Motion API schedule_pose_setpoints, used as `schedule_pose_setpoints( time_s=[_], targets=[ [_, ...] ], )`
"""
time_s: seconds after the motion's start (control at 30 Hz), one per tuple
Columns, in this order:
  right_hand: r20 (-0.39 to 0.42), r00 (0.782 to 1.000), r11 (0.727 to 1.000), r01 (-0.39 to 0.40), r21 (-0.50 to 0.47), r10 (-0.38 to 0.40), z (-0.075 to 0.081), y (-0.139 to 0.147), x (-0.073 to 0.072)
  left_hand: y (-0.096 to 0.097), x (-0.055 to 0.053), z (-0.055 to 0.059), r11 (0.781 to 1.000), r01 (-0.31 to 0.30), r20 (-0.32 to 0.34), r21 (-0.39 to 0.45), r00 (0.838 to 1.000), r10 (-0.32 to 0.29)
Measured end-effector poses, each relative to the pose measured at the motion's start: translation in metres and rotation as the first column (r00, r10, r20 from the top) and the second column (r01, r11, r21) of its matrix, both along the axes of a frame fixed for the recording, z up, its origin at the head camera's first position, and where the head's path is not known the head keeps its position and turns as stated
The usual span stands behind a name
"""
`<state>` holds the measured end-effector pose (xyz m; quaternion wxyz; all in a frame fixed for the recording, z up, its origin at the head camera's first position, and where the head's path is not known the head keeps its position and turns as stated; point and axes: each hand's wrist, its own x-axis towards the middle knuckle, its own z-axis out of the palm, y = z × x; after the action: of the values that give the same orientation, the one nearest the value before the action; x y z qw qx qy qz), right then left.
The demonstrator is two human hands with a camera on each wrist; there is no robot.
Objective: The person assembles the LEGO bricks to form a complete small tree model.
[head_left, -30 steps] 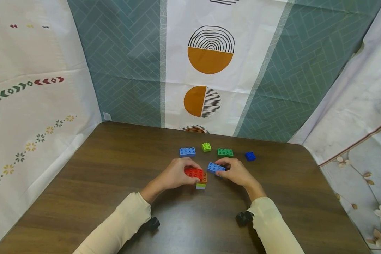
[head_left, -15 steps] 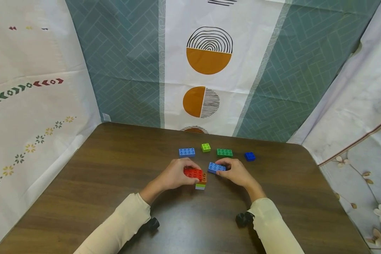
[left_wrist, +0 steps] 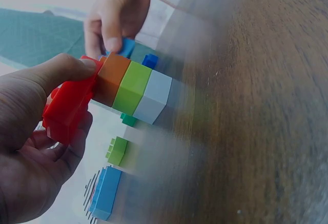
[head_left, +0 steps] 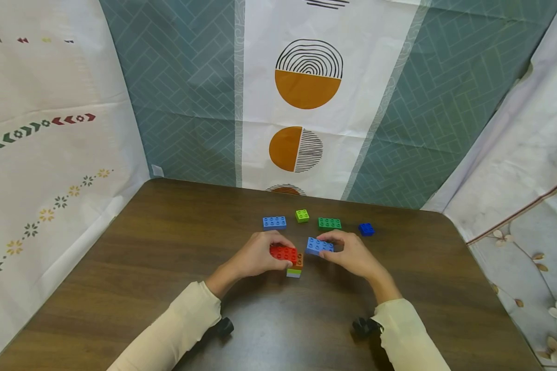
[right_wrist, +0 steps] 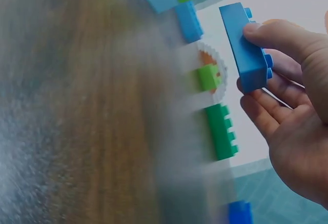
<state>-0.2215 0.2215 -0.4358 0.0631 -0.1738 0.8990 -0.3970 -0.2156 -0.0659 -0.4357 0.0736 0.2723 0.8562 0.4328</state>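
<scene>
Left hand [head_left: 261, 254]: grasping red brick [head_left: 285, 253], seemingly seated atop a short stack [left_wrist: 135, 87], well in from the far edge of the surface [head_left: 190, 221]. Right hand [head_left: 351, 253]: pinching blue brick [right_wrist: 242, 49], raised, near the stack toward the far right corner. Handling note: I'd brace the stack and level the blue brick before pressing.

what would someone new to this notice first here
Probably the bright red brick, held in the left grip at the top of the orange, lime and pale stack. Next, the blue brick in the right grip, apart from the stack on its right. Beyond the table, half-orange circles on the cloth also stand out.
</scene>
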Motion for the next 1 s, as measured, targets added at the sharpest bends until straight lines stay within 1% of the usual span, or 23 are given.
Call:
schedule_pose_setpoints(
  time_s=[0.2, 0.33, 0.6, 0.8, 1.0],
  targets=[
    [-0.057, 0.996, 0.997, -0.073, 0.017, 0.074, 0.013, -0.005, 0.012, -0.001, 0.0, -0.001, 1.0, 0.005, -0.015, 0.002, 1.0, -0.005],
    [-0.065, 0.993, 0.995, -0.101, 0.023, 0.102, 0.018, -0.008, 0.018, -0.001, 0.0, -0.001, 1.0, 0.006, -0.022, 0.004, 1.0, -0.006],
    [-0.069, 0.989, 0.992, -0.128, 0.018, 0.129, 0.02, -0.011, 0.024, -0.001, 0.0, -0.001, 1.0, -0.001, -0.025, 0.003, 1.0, 0.001],
    [-0.064, 0.986, 0.989, -0.151, 0.004, 0.151, 0.018, -0.016, 0.025, -0.001, 0.0, -0.002, 1.0, 0.002, -0.025, 0.007, 1.0, -0.002],
    [-0.085, 0.983, 0.985, -0.167, -0.027, 0.165, 0.016, -0.021, 0.025, -0.001, 0.0, -0.002, 1.0, 0.007, -0.039, 0.006, 0.999, -0.007]
  ],
)
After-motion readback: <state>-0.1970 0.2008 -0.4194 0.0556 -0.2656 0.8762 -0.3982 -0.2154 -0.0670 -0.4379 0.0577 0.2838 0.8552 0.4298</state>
